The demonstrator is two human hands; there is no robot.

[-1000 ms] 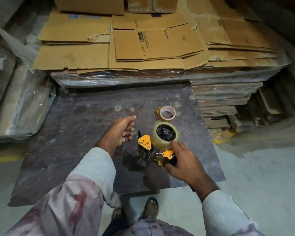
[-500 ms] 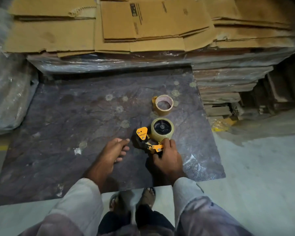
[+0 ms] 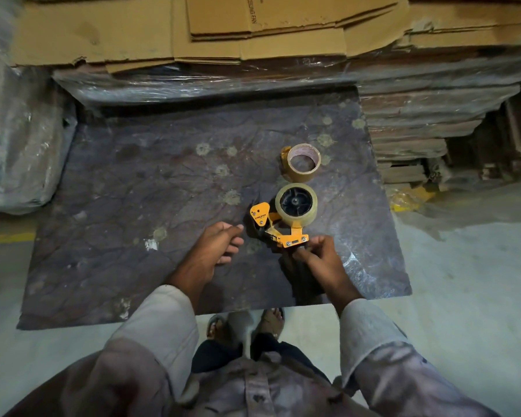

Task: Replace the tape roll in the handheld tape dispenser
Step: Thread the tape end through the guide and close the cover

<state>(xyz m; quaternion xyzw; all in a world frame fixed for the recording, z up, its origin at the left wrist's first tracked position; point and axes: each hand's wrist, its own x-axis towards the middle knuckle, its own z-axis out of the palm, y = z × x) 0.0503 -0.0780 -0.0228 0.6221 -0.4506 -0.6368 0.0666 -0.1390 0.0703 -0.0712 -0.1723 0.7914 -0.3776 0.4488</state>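
Observation:
An orange handheld tape dispenser [image 3: 278,228] lies on its side on a dark slab [image 3: 163,182]. A pale clear tape roll [image 3: 296,203] sits on its black hub. My right hand [image 3: 319,260] grips the dispenser's handle, which my fingers hide. My left hand [image 3: 215,248] hovers just left of the orange blade guard, fingers loosely curled and holding nothing. A second, thin brown tape roll [image 3: 303,161] stands apart on the slab just beyond the dispenser.
Flattened cardboard sheets [image 3: 253,31] on plastic-wrapped stacks rise behind the slab. More stacked board [image 3: 418,127] borders the slab's right side, and a wrapped bundle [image 3: 15,139] its left. The concrete floor [image 3: 463,296] and my sandalled feet [image 3: 247,323] are at the near edge.
My left hand has drawn back towards me and now sits beside the blade guard. My right hand has slid down onto the handle. The view has moved closer over the slab.

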